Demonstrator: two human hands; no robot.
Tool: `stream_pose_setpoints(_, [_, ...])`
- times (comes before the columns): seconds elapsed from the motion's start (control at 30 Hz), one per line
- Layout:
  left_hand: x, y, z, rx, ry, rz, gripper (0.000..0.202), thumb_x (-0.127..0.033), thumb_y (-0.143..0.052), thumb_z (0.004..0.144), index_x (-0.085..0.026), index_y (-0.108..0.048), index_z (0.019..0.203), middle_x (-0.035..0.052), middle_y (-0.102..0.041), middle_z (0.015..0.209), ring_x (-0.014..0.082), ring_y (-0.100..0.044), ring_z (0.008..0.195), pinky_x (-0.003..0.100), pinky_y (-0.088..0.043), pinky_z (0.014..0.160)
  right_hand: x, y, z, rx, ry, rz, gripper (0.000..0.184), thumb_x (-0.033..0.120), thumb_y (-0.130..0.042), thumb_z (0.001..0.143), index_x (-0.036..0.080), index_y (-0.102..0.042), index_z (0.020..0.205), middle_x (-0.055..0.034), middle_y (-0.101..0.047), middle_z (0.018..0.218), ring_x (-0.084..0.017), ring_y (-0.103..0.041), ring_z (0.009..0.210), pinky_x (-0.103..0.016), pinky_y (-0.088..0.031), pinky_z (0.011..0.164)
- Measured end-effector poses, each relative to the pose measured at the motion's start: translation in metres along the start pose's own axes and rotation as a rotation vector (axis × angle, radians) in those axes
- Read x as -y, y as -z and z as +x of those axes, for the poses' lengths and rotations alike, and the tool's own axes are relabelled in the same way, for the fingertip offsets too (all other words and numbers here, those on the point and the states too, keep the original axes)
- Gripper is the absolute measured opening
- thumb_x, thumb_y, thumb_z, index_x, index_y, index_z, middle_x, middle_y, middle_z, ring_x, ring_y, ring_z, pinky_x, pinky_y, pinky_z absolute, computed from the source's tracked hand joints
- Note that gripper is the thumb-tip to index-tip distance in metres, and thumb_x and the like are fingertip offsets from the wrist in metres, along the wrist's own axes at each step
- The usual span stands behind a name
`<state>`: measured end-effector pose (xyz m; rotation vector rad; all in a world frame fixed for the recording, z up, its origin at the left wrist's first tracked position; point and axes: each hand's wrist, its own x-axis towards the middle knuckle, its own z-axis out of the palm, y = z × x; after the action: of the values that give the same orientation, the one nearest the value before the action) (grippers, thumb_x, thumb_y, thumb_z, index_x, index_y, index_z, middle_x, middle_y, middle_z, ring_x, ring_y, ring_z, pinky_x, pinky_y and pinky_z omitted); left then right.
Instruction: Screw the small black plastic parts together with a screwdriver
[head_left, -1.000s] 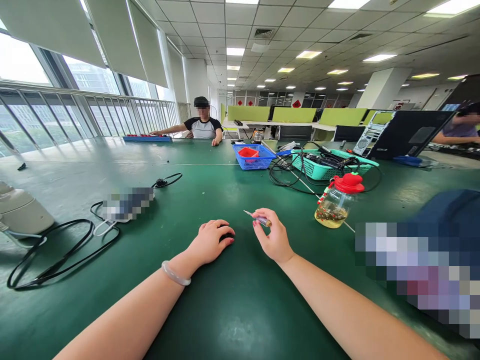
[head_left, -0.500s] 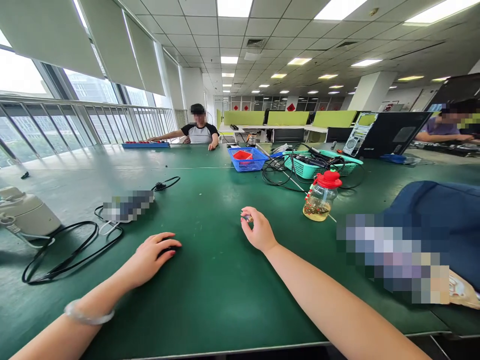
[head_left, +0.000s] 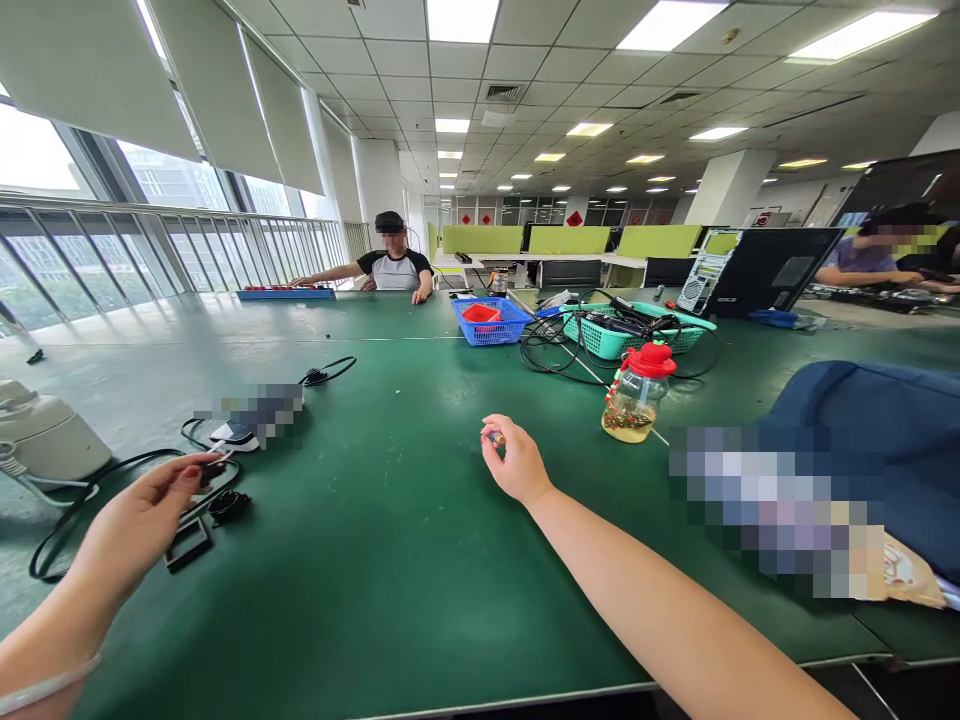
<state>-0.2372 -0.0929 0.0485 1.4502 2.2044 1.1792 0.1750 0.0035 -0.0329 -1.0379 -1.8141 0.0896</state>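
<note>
My left hand [head_left: 142, 515] is at the left of the green table [head_left: 360, 600], thumb and fingers pinched on a small dark piece [head_left: 212, 472] I cannot identify. Just beside it lie a black rectangular frame [head_left: 189, 546] and a round black coiled-looking thing [head_left: 230, 507]. Near the middle of the table, my right hand [head_left: 519, 465] has its thumb and fingertips curled together around a small shiny, multicoloured object [head_left: 495, 437], mostly covered by the fingers.
Left are a black cable [head_left: 56, 535], a beige appliance [head_left: 49, 430] and a blurred device [head_left: 266, 415]. A red-lidded bottle [head_left: 636, 395], blue basket [head_left: 491, 328], green basket [head_left: 611, 340] with cables and navy bag [head_left: 870, 440] lie right. A person [head_left: 394, 265] sits opposite.
My left hand has moved left, towards the cables, and now pinches a dark piece. The black frame and round thing have come into sight beside it. My right hand stays almost still.
</note>
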Motion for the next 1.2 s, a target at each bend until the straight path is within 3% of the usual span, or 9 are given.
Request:
stream_pose_setpoints(0.13, [-0.004,-0.002,-0.003,-0.067,0.324,-0.668,0.021,-0.014,-0.049,0.082,-0.024,-0.064,0.094,-0.0030,-0.065,0.079,0.0098,-0.062,0.073,0.016,-0.053,0.062,0.001,0.000,0.000,-0.002,0.015,0.000,0.021,0.023,-0.045,0.088,0.023,-0.053,0.108,-0.0047,-0.069,0.089,-0.021,-0.065,0.080,-0.036,-0.052,0.078])
stream_pose_setpoints(0.23, [-0.007,-0.003,-0.004,-0.121,0.497,-0.811,0.023,-0.008,-0.045,0.082,-0.021,-0.064,0.087,-0.0002,-0.066,0.076,0.0097,-0.064,0.074,0.015,-0.054,0.059,0.001,0.001,0.000,-0.012,0.010,0.011,0.022,0.022,-0.045,0.087,0.023,-0.053,0.108,-0.0047,-0.069,0.089,-0.020,-0.065,0.080,-0.035,-0.052,0.078])
stream_pose_setpoints(0.33, [-0.006,-0.001,-0.005,-0.120,0.560,-0.819,0.019,-0.018,-0.046,0.087,-0.020,-0.065,0.083,0.0009,-0.067,0.077,0.0110,-0.065,0.077,0.016,-0.055,0.059,0.002,0.001,-0.001,-0.010,0.006,0.008,0.023,0.022,-0.045,0.087,0.023,-0.053,0.108,-0.0044,-0.069,0.088,-0.020,-0.065,0.080,-0.035,-0.053,0.077])
stream_pose_setpoints(0.43, [-0.001,0.001,-0.006,-0.024,0.444,-0.639,0.010,-0.022,-0.056,0.080,-0.022,-0.064,0.084,-0.0010,-0.070,0.084,0.0134,-0.065,0.084,0.020,-0.056,0.066,0.002,0.001,-0.001,-0.012,0.007,0.007,0.023,0.021,-0.046,0.087,0.023,-0.053,0.108,-0.0041,-0.069,0.088,-0.020,-0.065,0.079,-0.035,-0.053,0.077])
stream_pose_setpoints(0.57, [0.001,0.005,-0.010,0.038,0.181,0.015,0.024,-0.036,-0.062,0.071,-0.028,-0.066,0.093,-0.0035,-0.073,0.091,0.0187,-0.065,0.091,0.025,-0.052,0.073,0.002,0.002,0.000,-0.008,0.003,0.007,0.023,0.021,-0.045,0.086,0.024,-0.053,0.108,-0.0041,-0.069,0.088,-0.020,-0.065,0.079,-0.035,-0.052,0.077])
stream_pose_setpoints(0.7, [-0.007,0.006,-0.015,0.115,0.062,0.542,0.046,-0.056,-0.043,0.081,-0.031,-0.062,0.115,-0.0053,-0.069,0.067,0.0204,-0.064,0.068,0.026,-0.046,0.062,0.002,0.002,0.000,-0.012,0.003,0.011,0.023,0.020,-0.045,0.086,0.024,-0.052,0.108,-0.0041,-0.069,0.088,-0.020,-0.065,0.079,-0.034,-0.052,0.077])
stream_pose_setpoints(0.8, [-0.011,0.003,-0.013,0.164,0.047,0.666,0.051,-0.056,-0.035,0.085,-0.029,-0.061,0.120,-0.0044,-0.064,0.057,0.0213,-0.062,0.063,0.025,-0.044,0.061,0.002,0.002,-0.001,-0.013,0.005,0.018,0.022,0.020,-0.045,0.086,0.024,-0.051,0.107,-0.0038,-0.069,0.087,-0.020,-0.065,0.078,-0.034,-0.052,0.076])
stream_pose_setpoints(1.0, [-0.007,-0.001,-0.001,0.161,0.004,0.805,0.063,-0.069,-0.035,0.082,-0.026,-0.066,0.117,0.0024,-0.071,0.075,0.0263,-0.065,0.075,0.028,-0.046,0.064,0.002,0.002,0.000,-0.015,0.002,0.029,0.022,0.020,-0.046,0.085,0.023,-0.051,0.107,-0.0032,-0.069,0.085,-0.019,-0.064,0.076,-0.034,-0.051,0.076])
stream_pose_setpoints(1.2, [-0.001,-0.011,0.002,0.188,-0.109,0.888,0.066,-0.065,-0.027,0.087,-0.022,-0.064,0.121,0.0090,-0.075,0.094,0.0296,-0.068,0.086,0.035,-0.049,0.073,0.000,0.001,-0.001,-0.018,0.016,0.021,0.022,0.019,-0.045,0.086,0.023,-0.050,0.108,-0.0028,-0.069,0.085,-0.018,-0.064,0.073,-0.032,-0.051,0.074])
